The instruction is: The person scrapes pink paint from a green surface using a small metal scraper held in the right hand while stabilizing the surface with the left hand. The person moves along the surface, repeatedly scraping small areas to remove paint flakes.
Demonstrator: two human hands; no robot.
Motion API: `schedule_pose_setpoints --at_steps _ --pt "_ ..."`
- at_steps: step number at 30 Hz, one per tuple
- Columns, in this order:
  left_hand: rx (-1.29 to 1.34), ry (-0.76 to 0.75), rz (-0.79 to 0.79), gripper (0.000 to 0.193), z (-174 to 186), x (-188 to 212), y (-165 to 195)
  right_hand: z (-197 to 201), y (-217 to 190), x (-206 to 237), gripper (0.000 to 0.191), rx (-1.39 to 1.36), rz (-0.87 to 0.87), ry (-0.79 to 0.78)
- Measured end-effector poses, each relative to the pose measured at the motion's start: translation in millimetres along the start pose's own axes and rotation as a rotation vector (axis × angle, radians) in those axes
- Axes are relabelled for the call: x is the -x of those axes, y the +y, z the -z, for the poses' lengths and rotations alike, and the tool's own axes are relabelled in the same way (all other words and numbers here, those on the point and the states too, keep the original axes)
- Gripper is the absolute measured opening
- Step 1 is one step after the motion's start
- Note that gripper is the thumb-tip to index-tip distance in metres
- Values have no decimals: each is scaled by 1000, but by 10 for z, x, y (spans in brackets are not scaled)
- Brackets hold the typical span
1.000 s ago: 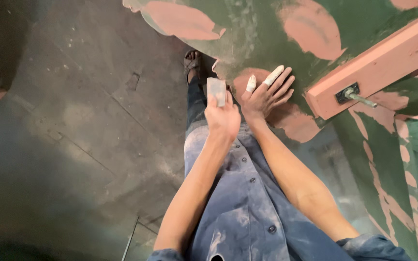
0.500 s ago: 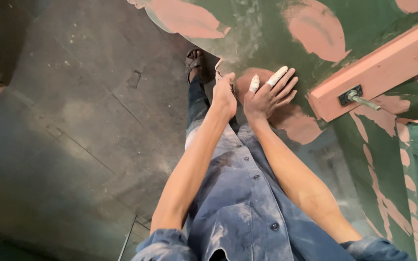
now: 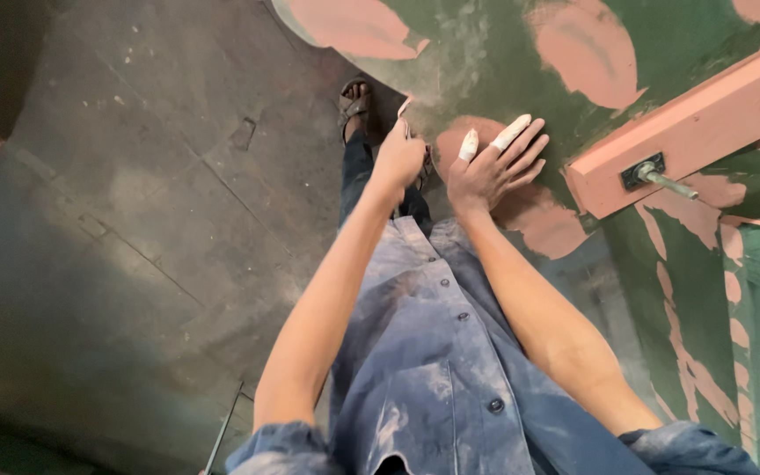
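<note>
My left hand point(image 3: 400, 157) is closed around a small folded piece of sandpaper point(image 3: 405, 108), of which only a thin pale edge shows, pressed against the lower edge of a green metal panel point(image 3: 485, 62) patched with pink filler. My right hand point(image 3: 493, 167) lies flat on the panel with fingers spread over a pink patch; two of its fingers are wrapped in white tape. Both forearms reach out from a dusty blue shirt.
A pink-painted beam point(image 3: 705, 123) with a metal bolt point(image 3: 661, 178) juts from the panel on the right. A sandalled foot point(image 3: 358, 104) stands on the grey concrete floor point(image 3: 134, 220) below the hands. More green, pink-patched surface runs down the right side.
My left hand turned and moved up and left toward the panel's edge, so the pale block once seen flat on top now shows only a thin edge. My right hand stayed put.
</note>
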State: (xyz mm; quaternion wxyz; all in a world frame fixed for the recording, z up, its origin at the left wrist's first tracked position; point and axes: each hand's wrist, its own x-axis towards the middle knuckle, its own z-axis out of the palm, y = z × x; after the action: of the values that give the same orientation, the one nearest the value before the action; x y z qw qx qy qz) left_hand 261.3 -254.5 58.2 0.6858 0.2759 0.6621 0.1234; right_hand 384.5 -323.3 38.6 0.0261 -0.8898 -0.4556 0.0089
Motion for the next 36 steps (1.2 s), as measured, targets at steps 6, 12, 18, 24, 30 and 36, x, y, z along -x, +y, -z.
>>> schedule_pose_setpoints --at_steps 6,12,18,24,30,36 --pt "-243 32 -294 50 98 -50 74 34 -20 -29 77 -7 2 4" --pt "-210 -2 -382 50 210 126 130 38 -6 -39 79 -31 7 12" --pt "18 165 -122 56 271 153 32 -5 -3 -36 79 -22 -6 -6" --pt "-377 334 -240 34 -211 -189 -71 13 -6 -36 79 -38 -8 -1" --pt "-172 311 -283 32 191 -175 -211 25 -14 -25 79 -82 -15 -16" --pt "-194 356 -245 29 -308 42 -123 -32 23 -40 72 -77 -49 -17"
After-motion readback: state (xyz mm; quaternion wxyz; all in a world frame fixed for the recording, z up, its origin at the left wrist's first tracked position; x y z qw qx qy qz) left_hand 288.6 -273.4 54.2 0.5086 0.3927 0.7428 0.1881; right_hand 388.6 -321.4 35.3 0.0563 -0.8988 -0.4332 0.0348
